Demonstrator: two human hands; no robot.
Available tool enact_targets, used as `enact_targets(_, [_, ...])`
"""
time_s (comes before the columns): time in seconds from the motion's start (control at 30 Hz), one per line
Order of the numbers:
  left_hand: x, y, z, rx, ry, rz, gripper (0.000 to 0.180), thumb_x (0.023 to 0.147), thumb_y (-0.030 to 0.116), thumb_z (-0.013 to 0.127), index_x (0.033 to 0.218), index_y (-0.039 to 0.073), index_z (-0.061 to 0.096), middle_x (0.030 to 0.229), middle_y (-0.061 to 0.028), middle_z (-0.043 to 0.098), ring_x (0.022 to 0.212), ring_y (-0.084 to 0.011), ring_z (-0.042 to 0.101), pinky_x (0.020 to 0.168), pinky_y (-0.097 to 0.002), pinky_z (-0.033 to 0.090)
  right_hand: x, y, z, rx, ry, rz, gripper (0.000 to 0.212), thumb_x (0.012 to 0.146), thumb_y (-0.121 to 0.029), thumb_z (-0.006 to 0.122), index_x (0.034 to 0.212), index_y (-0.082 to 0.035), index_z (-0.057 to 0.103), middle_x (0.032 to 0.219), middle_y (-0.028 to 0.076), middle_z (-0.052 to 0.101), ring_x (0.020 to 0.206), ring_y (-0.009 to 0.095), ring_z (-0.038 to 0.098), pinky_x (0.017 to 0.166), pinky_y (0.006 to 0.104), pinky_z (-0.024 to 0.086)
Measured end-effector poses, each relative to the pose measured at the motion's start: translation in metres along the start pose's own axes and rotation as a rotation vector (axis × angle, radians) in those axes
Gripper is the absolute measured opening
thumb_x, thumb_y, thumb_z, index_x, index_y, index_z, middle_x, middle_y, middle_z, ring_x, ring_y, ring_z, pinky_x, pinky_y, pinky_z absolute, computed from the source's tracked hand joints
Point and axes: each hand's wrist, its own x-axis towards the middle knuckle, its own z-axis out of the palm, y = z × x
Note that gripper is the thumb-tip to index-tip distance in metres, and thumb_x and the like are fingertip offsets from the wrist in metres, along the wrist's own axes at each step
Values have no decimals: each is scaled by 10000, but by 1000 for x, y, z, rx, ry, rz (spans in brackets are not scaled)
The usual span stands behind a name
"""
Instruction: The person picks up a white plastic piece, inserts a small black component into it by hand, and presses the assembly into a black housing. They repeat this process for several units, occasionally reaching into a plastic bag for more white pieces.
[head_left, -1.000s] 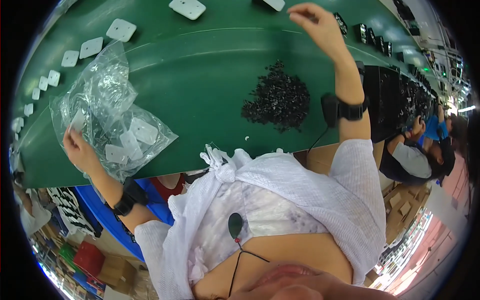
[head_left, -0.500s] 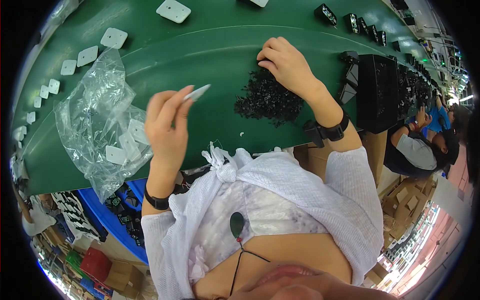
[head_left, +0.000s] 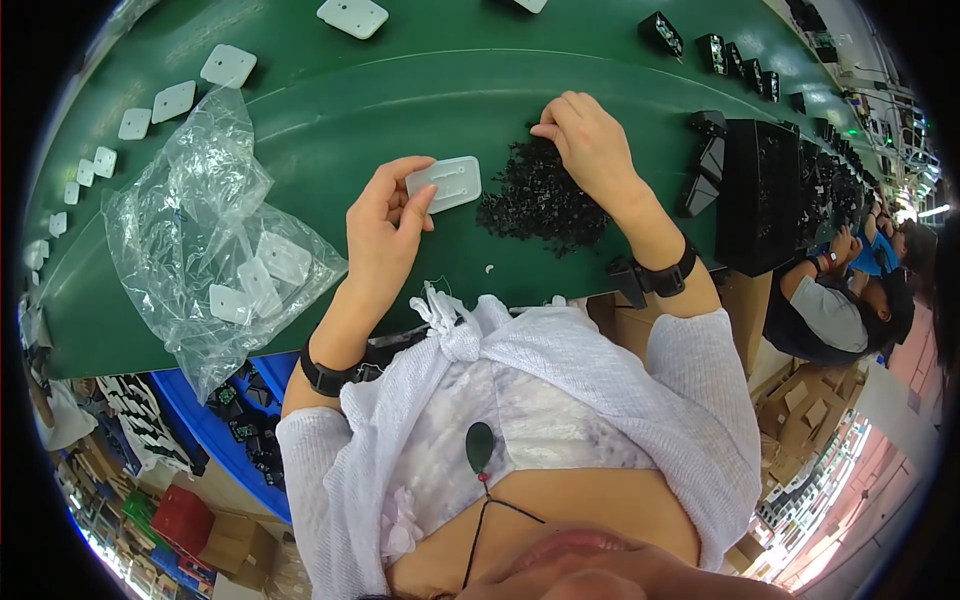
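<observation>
My left hand (head_left: 384, 228) pinches a pale white rounded plastic cover (head_left: 460, 187) by its near-left edge, above the green table. Small raised details show on the face turned up. To the right lies a loose heap of tiny black parts (head_left: 540, 205). My right hand (head_left: 592, 150) is at the heap's far edge, thumb and fingertips pressed together; whatever is between them is too small to make out. Left of my left hand, a clear plastic bag (head_left: 190, 215) has several more white covers (head_left: 285, 258) in it or under it.
White covers (head_left: 228, 66) stand in a curved row along the far left of the green surface (head_left: 330, 140). Black housings (head_left: 661, 35) line the far right. A black box (head_left: 757, 195) stands right of my right forearm. Below the table's left edge is a blue bin (head_left: 215, 420). Another person (head_left: 835, 310) sits at right.
My left hand has moved right and a little up toward the heap, turning the white cover from edge-on to face-up. My right hand has shifted slightly right and down, fingers still closed.
</observation>
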Motion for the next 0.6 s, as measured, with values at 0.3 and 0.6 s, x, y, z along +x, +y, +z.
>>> enact_targets(0.3, [13,15,14,106,32,190,183,868,-31,617,1036,32,658,839,-49,561,588,-93,555,509,-222,455,15,-51,-19,788,-122,490,210,891,-188,684,818,-32,563,683,-16,545,597,63,469,545,215,381])
enact_targets(0.6, [19,16,17,231,120,425,99,839,-43,638,922,10,649,809,-72,574,544,-124,567,476,-245,455,22,-83,-8,1203,-227,616,175,937,-179,635,865,-33,571,730,-23,555,646,39,478,575,191,389])
